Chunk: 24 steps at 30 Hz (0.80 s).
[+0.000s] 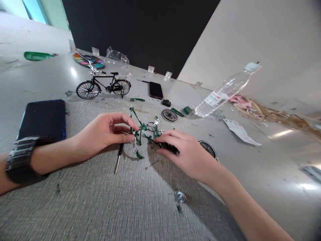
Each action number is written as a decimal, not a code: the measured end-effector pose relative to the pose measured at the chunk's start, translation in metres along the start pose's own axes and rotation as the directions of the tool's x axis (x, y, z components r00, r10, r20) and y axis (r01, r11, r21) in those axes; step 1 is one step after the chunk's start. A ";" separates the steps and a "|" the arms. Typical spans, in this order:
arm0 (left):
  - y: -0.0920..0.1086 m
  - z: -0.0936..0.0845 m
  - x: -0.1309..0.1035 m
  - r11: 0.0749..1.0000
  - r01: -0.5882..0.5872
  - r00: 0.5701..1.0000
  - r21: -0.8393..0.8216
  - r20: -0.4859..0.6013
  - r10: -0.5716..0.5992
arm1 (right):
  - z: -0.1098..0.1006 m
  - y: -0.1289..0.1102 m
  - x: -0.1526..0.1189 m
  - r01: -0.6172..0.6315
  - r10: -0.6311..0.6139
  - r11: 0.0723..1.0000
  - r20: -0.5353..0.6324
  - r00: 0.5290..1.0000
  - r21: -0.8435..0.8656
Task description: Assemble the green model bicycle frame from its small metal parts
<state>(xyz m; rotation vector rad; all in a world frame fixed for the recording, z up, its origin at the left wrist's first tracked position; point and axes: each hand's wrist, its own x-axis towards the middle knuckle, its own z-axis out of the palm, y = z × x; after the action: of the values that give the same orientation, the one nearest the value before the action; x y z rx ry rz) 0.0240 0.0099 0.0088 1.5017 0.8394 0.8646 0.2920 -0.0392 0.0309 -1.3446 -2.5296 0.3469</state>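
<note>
My left hand (107, 130) pinches a green model bicycle frame (136, 117) between thumb and forefinger, near a silvery rack-like piece (134, 146). My right hand (185, 150) reaches in from the right, thumb and fingers curled round a small green bicycle part (149, 138). More green pieces lie partly hidden under its fingers. Just beyond both hands is a silver handlebar piece (156, 121). A thin screwdriver (117, 162) lies below my left hand. Spoked model wheels, one a whole wheel (170, 114) and one partly hidden wheel (207, 148), rest behind and beside my right hand.
An assembled black model bicycle (107, 83) stands at the back left. Around the work lie a phone (155, 90), a dark blue tablet-like device (42, 120), a plastic bottle (225, 92), a paper sheet (239, 131), a paint palette (89, 61) and a small metal disc (181, 197).
</note>
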 end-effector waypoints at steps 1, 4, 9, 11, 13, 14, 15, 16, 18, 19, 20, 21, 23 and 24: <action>0.000 0.000 0.000 1.000 -0.003 1.000 -0.002 0.000 0.003 | 0.000 0.000 0.000 -0.002 0.002 1.000 0.004 1.000 0.000; 0.001 0.001 0.000 1.000 -0.004 1.000 0.002 0.003 0.004 | 0.000 -0.001 -0.001 -0.014 0.014 1.000 0.016 1.000 0.005; 0.000 0.000 -0.001 1.000 -0.006 1.000 0.027 0.001 0.006 | 0.000 -0.001 0.000 -0.006 0.006 1.000 0.004 1.000 0.008; -0.001 0.000 -0.001 0.999 -0.008 1.000 0.035 -0.001 0.008 | 0.000 0.000 0.002 -0.001 0.001 1.000 -0.002 1.000 0.023; -0.002 -0.001 -0.001 0.999 -0.009 1.000 0.037 0.001 0.009 | 0.000 0.001 0.003 0.002 -0.002 0.999 -0.006 1.000 0.042; -0.002 -0.001 -0.001 0.999 -0.009 1.000 0.037 0.004 0.009 | 0.000 0.002 0.004 0.007 -0.006 0.999 -0.009 1.000 0.051; -0.002 -0.001 -0.001 0.999 -0.009 1.000 0.037 0.009 0.009 | 0.000 0.003 0.005 0.015 -0.014 0.998 -0.015 1.000 0.060; -0.001 -0.001 -0.001 0.999 -0.013 1.000 0.037 0.013 0.012 | 0.000 0.004 0.005 0.023 -0.022 0.997 -0.021 1.000 0.069; -0.001 -0.002 -0.001 0.999 -0.019 1.000 0.047 0.021 0.018 | 0.001 0.006 0.007 0.051 -0.048 0.996 -0.040 0.998 0.074; 0.000 -0.002 -0.001 0.998 -0.031 0.999 0.048 0.023 0.030 | 0.001 0.006 0.008 0.064 -0.061 0.996 -0.039 0.997 0.069; 0.000 -0.002 -0.001 0.998 -0.036 0.999 0.053 0.026 0.035 | 0.001 0.007 0.008 0.073 -0.070 0.995 -0.037 0.997 0.072; 0.000 -0.002 -0.001 0.997 -0.045 0.998 0.057 0.034 0.043 | 0.002 0.008 0.009 0.072 -0.070 0.994 -0.030 0.997 0.076; -0.001 -0.003 -0.001 0.995 -0.081 0.996 0.061 0.042 0.079 | 0.004 0.009 0.012 0.074 -0.071 0.994 -0.034 0.997 0.083; -0.001 -0.003 0.000 0.993 -0.097 0.994 0.071 0.048 0.093 | 0.006 0.010 0.013 0.088 -0.084 0.993 -0.049 0.995 0.084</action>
<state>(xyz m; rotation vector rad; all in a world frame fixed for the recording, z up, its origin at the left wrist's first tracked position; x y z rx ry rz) 0.0210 0.0111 0.0080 1.6300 0.7787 0.8748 0.2908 -0.0236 0.0240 -1.1952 -2.4963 0.3985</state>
